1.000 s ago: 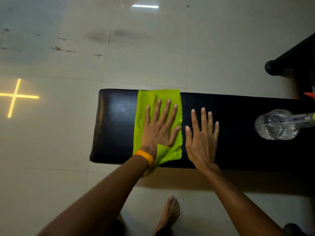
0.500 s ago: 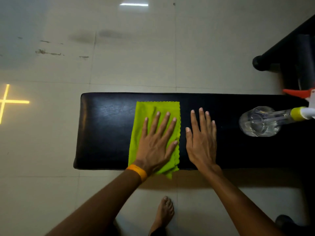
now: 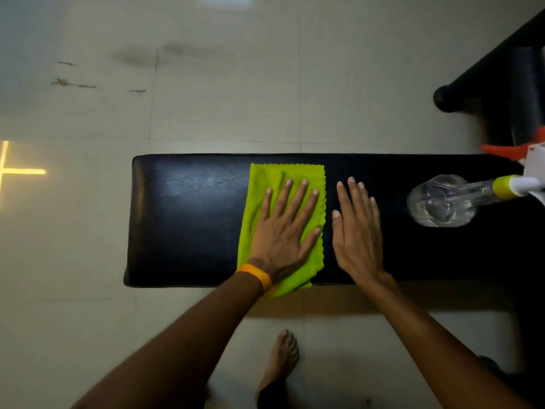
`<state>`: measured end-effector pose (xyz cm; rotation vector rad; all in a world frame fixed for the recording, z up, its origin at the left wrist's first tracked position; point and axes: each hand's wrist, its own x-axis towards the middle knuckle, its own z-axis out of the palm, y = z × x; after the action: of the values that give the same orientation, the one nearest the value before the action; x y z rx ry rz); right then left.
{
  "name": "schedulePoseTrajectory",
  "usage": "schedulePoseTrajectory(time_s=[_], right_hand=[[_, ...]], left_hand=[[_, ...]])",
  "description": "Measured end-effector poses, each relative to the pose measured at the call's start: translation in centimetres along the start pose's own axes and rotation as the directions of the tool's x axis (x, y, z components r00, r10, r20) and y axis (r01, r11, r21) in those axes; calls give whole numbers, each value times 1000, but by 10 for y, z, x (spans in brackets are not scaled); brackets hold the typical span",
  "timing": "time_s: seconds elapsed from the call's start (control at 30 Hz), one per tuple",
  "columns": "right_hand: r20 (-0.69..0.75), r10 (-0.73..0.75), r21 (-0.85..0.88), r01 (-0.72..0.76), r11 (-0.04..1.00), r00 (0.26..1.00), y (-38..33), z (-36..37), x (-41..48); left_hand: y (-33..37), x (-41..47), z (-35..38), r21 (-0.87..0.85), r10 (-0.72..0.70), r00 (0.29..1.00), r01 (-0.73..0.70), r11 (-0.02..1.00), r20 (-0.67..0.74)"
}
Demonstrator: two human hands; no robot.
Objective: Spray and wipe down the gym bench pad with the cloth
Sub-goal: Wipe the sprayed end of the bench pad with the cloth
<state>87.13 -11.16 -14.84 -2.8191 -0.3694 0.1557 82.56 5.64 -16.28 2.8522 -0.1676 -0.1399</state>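
Bench pad (image 3: 182,219) black, cloth (image 3: 265,184) under left hand (image 3: 280,237) with fingers spread, right hand (image 3: 356,240) flat beside it, spray bottle (image 3: 442,202) lying far right

Lime-green cloth (image 3: 274,178) lies flat across the black bench pad (image 3: 188,219) (clear spray bottle (image 3: 442,202) toppled rightward).

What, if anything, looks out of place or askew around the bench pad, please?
Nothing looks spilled or damaged. The green cloth under the left hand hangs its near corner over the front edge of the bench pad, and scuff marks streak the floor beyond.
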Motion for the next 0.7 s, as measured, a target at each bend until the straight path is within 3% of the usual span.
schedulePoseTrajectory(time_s=[0.1, 0.17, 0.27, 0.37, 0.5, 0.6, 0.7], right_hand=[[-103, 117, 117, -104, 988, 988, -21, -4, -5], [-157, 71, 95, -57, 994, 985, -50, -1, -12], [-65, -71, 64, 75, 995, 995, -100, 19, -15], [59, -102, -60, 106, 993, 993, -127, 40, -9], [56, -91, -120, 97, 988, 994, -90, 37, 15], [-49, 126, -181, -133, 974, 991, -31, 17, 41], [-152, 396, -131, -416, 900, 905, -41, 18, 20]], left_hand=[[-18, -3, -13, -107, 2, 999, -6, 994, -42], [-47, -14, -21, -107, -91, 990, 79, 991, -109], [-102, -30, -30, -40, -203, 973, 200, 979, -108], [-125, -34, -31, 35, -190, 979, 193, 981, -71], [-125, -35, -28, 88, -179, 982, 183, 979, -58], [-126, -36, -27, 93, -163, 985, 168, 981, -65], [-125, -35, -27, 92, -166, 984, 172, 981, -70]])
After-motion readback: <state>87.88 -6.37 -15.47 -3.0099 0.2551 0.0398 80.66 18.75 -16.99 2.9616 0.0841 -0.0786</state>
